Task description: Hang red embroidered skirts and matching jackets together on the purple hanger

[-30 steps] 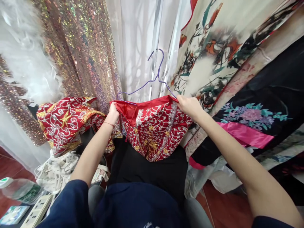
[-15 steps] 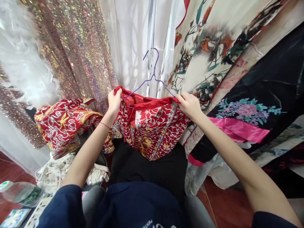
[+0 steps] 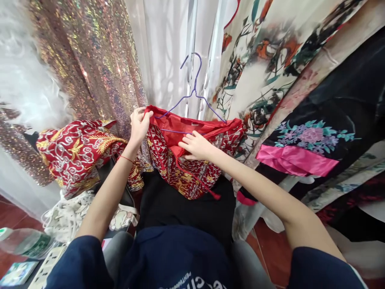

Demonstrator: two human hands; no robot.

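A red garment [image 3: 192,176] with silver and gold embroidery hangs on a purple wire hanger [image 3: 195,86], whose hook points up. Its plain red lining shows through the spread top opening. At the top left corner, my left hand [image 3: 140,125] pinches the red edge beside the hanger's end. My right hand [image 3: 195,146] reaches across the middle of the opening, closed on the front red edge; its fingertips partly hide the fabric. Below it dangles a thin red cord [image 3: 198,180] ending in a small knot or tassel. The hanger's lower bar crosses inside the opening.
Another red embroidered piece [image 3: 75,154] lies to the left, above a white bag [image 3: 67,214]. A plastic bottle [image 3: 27,243] and a power strip [image 3: 49,267] are at lower left. Sequined fabric [image 3: 90,60] and a black floral garment [image 3: 319,136] hang on either side.
My right hand has left the garment's top right corner and moved left to the front middle edge. The opening is wider, showing more lining, and the red cord now hangs in front.
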